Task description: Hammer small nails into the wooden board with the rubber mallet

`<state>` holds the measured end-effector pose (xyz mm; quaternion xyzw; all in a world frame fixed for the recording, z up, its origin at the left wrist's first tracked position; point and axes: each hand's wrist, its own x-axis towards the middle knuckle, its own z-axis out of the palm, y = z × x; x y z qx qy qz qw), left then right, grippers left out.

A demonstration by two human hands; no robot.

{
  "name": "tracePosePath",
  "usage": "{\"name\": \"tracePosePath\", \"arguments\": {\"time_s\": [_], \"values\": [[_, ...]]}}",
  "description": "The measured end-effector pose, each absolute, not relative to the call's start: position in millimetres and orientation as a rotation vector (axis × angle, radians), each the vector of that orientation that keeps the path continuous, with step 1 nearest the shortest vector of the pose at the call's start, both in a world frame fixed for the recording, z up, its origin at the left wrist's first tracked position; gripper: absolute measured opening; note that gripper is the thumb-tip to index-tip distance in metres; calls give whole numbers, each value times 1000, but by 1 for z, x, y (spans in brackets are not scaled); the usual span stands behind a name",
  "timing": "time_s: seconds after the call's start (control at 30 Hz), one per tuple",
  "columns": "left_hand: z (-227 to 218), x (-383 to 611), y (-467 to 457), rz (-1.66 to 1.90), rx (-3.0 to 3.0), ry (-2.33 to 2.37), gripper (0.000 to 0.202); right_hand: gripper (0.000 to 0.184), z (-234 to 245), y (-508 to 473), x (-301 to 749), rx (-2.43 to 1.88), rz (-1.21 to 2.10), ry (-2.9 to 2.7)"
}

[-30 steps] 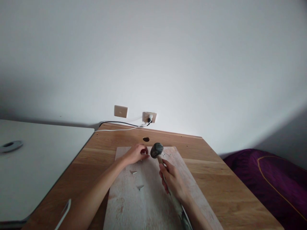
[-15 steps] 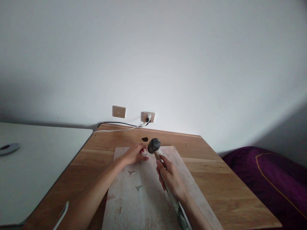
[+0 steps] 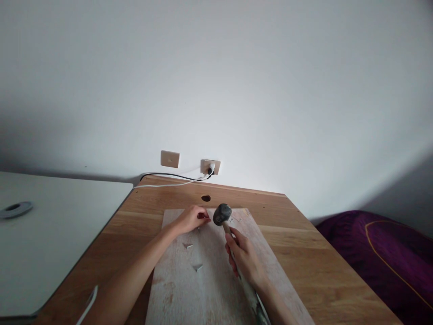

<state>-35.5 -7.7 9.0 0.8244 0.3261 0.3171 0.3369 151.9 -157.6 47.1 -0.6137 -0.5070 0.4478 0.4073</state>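
Observation:
My right hand [image 3: 244, 255] is wrapped round the handle of a hammer with a thick dark head [image 3: 222, 214], held over the far part of a whitewashed wooden board [image 3: 182, 293]. At the board's far left, my left hand [image 3: 193, 219] has its thumb and fingers pinched together just left of the hammer head. What they hold, if anything, is too small to make out. Small pale nail-like pieces, one nearer me [image 3: 198, 267] and one farther off [image 3: 189, 246], show on the board. More thin ones [image 3: 237, 220] appear right of the hammer head.
The board lies on a wooden table [image 3: 314, 271] with a round hole [image 3: 205, 198] near the wall. Cables [image 3: 169, 185] run to a wall socket [image 3: 216, 167]. At left, a tape roll [image 3: 16, 210] rests on a white tabletop [image 3: 50, 243]. A purple cushion-like object [image 3: 345, 243] sits at right.
The hammer and right hand have shifted slightly right and down, so the head is farther from my left hand. My left fingers have closed closer together.

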Motion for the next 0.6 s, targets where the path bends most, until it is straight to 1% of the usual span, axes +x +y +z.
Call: {"name": "tracePosePath", "arguments": {"time_s": [0.1,0.17,0.27,0.4,0.5,0.6], "values": [[13,-36,-9,794,2146,835,19,54,50,-157,150,-1529,1130,-1276],[15,-37,-9,800,2151,837,23,53,52,-155,147,-1494,1131,-1293],[16,-38,-6,890,2098,891,32,50,53,-151,142,-1464,1118,-1328],[14,-40,-2,1001,1912,966,32,48,48,-148,139,-1484,1120,-1467],[13,-40,-2,1042,1895,1007,30,51,42,-157,141,-1498,1087,-1463],[15,-39,-4,1053,1944,1008,24,59,35,-174,147,-1534,1106,-1333]]}}
